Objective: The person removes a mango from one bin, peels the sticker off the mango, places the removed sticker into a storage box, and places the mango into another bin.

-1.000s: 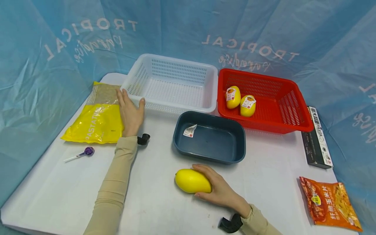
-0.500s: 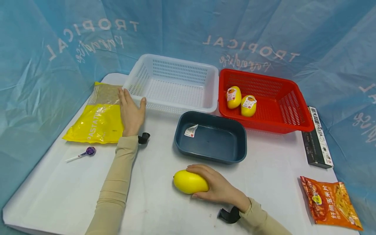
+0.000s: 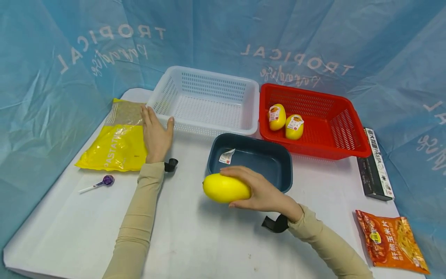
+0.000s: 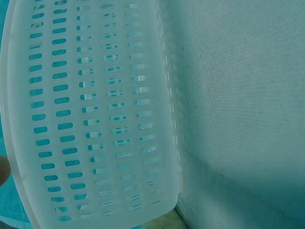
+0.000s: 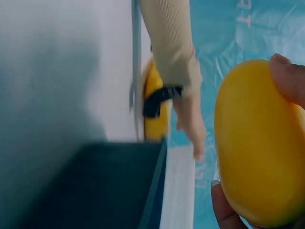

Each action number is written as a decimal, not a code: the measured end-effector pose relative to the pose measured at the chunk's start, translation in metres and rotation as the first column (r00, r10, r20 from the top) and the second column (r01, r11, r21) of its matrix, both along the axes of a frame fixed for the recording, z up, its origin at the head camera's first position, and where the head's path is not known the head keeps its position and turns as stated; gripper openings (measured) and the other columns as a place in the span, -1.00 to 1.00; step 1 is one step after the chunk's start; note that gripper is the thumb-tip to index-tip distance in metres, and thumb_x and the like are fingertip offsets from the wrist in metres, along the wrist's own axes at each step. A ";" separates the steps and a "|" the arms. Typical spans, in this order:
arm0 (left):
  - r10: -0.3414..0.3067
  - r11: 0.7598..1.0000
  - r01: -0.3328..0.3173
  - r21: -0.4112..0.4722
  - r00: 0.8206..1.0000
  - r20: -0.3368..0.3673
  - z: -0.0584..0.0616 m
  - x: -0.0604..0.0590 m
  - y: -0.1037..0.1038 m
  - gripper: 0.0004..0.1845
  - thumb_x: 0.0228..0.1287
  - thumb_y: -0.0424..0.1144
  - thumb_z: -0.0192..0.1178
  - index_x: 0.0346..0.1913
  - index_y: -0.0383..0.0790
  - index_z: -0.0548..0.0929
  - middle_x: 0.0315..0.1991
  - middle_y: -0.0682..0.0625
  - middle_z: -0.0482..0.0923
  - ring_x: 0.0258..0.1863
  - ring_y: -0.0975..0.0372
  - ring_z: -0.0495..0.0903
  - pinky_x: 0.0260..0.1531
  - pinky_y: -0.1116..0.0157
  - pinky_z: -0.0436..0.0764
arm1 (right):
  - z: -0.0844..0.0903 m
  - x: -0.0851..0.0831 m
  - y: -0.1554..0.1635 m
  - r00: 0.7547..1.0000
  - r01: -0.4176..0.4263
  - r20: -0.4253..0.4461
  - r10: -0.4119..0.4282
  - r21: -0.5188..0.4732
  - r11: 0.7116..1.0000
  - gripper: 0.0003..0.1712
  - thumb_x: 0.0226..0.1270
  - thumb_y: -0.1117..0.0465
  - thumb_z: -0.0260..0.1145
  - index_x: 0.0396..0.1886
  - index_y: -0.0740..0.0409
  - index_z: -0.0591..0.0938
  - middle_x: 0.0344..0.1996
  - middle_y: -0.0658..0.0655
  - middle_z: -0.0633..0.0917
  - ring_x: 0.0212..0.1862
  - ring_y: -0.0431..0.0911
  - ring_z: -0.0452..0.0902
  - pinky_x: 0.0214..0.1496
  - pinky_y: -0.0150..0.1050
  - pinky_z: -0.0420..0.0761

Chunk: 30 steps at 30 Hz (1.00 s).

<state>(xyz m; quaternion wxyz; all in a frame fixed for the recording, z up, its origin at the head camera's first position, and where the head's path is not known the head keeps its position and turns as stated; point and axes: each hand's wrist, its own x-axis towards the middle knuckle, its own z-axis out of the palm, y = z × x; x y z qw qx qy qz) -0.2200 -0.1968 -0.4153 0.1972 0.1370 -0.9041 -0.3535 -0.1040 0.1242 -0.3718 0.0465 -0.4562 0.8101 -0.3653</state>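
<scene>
While blue cloth (image 3: 209, 35) backs the white table (image 3: 188, 240), the right hand (image 3: 259, 190) grips fruit (image 3: 223, 188), left hand (image 3: 157, 137) straight-fingered.

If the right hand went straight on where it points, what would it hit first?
Probably the left arm, near the black wrist strap, with the yellow fruit in the right hand leading; their heights are hard to compare.
</scene>
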 end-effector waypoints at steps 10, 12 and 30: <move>0.003 1.000 -0.003 -0.001 1.000 0.006 0.000 0.000 -0.001 -0.12 0.43 0.10 -0.03 0.53 -0.34 -0.17 0.58 -0.17 -0.37 0.56 -0.07 -0.15 0.50 0.01 0.03 | 0.026 -0.054 -0.002 0.998 0.069 0.006 -0.069 -0.049 0.996 -0.13 0.02 0.16 0.55 0.35 0.07 0.38 0.28 0.08 0.48 0.21 -0.04 0.42 0.29 -0.02 0.47; 0.004 1.000 -0.004 -0.003 1.000 0.008 -0.001 0.000 -0.001 -0.12 0.43 0.10 -0.04 0.53 -0.34 -0.17 0.58 -0.17 -0.37 0.55 -0.08 -0.14 0.50 0.01 0.02 | 0.029 -0.063 -0.004 0.995 0.096 0.008 -0.096 -0.058 0.994 -0.13 0.02 0.16 0.55 0.35 0.07 0.38 0.29 0.10 0.48 0.20 -0.03 0.43 0.26 -0.02 0.49; -0.006 1.000 0.005 0.021 1.000 0.007 0.000 0.003 -0.001 -0.12 0.44 0.10 -0.03 0.54 -0.30 -0.18 0.58 -0.12 -0.40 0.56 -0.04 -0.18 0.52 0.05 -0.01 | 0.044 -0.135 -0.013 0.959 0.280 0.088 -0.270 -0.134 0.951 -0.18 0.10 0.19 0.50 0.38 0.03 0.38 0.31 0.09 0.48 0.15 0.01 0.44 0.24 -0.04 0.46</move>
